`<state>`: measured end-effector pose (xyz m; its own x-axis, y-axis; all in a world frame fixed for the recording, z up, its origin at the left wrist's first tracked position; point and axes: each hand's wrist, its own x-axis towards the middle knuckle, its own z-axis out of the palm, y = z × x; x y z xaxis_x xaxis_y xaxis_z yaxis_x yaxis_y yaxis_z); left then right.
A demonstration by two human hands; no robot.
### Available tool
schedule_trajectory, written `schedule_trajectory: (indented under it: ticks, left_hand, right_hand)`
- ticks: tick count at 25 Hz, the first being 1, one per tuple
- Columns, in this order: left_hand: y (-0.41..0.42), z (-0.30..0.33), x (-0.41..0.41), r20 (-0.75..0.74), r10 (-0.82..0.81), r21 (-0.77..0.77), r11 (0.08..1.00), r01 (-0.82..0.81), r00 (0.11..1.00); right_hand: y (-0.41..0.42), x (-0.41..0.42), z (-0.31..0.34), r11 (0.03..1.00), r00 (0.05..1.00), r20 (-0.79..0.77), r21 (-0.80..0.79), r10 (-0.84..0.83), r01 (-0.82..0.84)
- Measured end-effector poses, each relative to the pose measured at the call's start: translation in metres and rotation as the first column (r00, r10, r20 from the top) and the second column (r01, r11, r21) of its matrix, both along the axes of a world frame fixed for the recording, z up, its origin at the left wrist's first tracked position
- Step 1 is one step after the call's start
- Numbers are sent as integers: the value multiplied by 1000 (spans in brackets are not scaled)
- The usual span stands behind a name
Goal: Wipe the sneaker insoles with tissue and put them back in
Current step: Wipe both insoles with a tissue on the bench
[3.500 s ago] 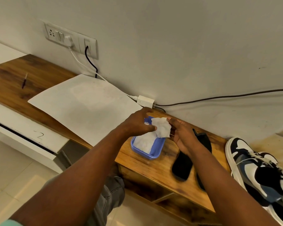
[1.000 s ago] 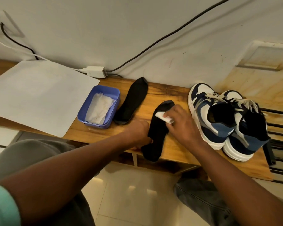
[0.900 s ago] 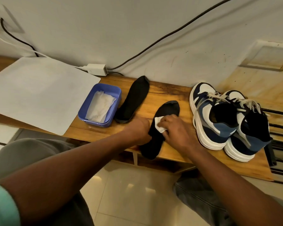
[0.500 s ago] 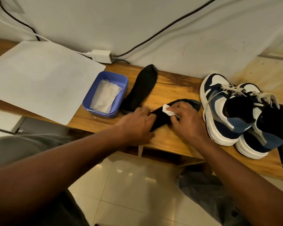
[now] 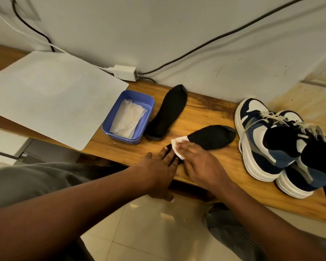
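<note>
While the near black insole (image 5: 211, 137) lies flat on the wooden bench (image 5: 205, 113), its heel end is pinned down by the left hand (image 5: 159, 167), whose fingers are laid out straight and slightly spread over it, with the thumb hanging past the bench's front edge. A folded white tissue (image 5: 177, 147) is pressed onto the middle of this insole by the right hand (image 5: 199, 164), whose fingers are held flat and close together on top of the tissue; only a corner and an edge of the tissue can be seen beyond the fingertips. The toe end of the insole is left uncovered and points toward the pair of navy, blue and white sneakers (image 5: 277, 146), which stand side by side just beyond it on the bench, laces loose, apart from the insole. A second black insole (image 5: 167, 113) is seen behind the first one, nearer the wall, lying free and angled, untouched by either hand. Just beside that second insole, on the side away from the sneakers, a blue plastic tray (image 5: 146, 117) holding more white tissue is placed, and past the tray a large white sheet (image 5: 45, 95) is spread over the bench. Against the wall behind the tray a white adapter (image 5: 125, 72) with cables is visible.
</note>
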<state>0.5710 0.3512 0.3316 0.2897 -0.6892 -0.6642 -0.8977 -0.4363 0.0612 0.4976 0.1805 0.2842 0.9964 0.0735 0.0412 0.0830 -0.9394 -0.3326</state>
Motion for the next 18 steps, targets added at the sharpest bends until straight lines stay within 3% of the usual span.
schedule_trajectory:
  ticks: [3,5,8,10,12,15,16,18]
  left_hand:
    - [1,0,-3,8,7,18,1000,-7,1000]
    - [-1,2,-3,-1,13,18,1000,-13,1000]
    - [-7,5,-1,-9,12,38,999,-11,1000]
    - [-8,6,0,-10,7,53,999,-7,1000]
    - [-9,6,0,-1,7,58,998,-7,1000]
    - [-10,6,0,6,4,48,999,-4,1000]
    - [-11,6,1,6,1,45,999,-2,1000]
    - [-12,5,2,-1,-1,40,999,1,1000]
  right_hand:
    - [-39,4,3,967,976,12,-134,-218,217]
    - [-44,7,4,937,945,17,-127,-326,325]
    - [-8,0,0,993,992,-42,18,-118,119]
    - [0,-14,0,999,997,-62,28,41,-39]
    - [-25,-15,1,998,998,-39,-41,-47,45]
    - [-59,-15,8,921,938,-11,-192,-346,338]
    - [-53,-14,10,909,934,1,-228,-358,349]
    - [-19,-18,9,963,980,-33,-195,-195,185]
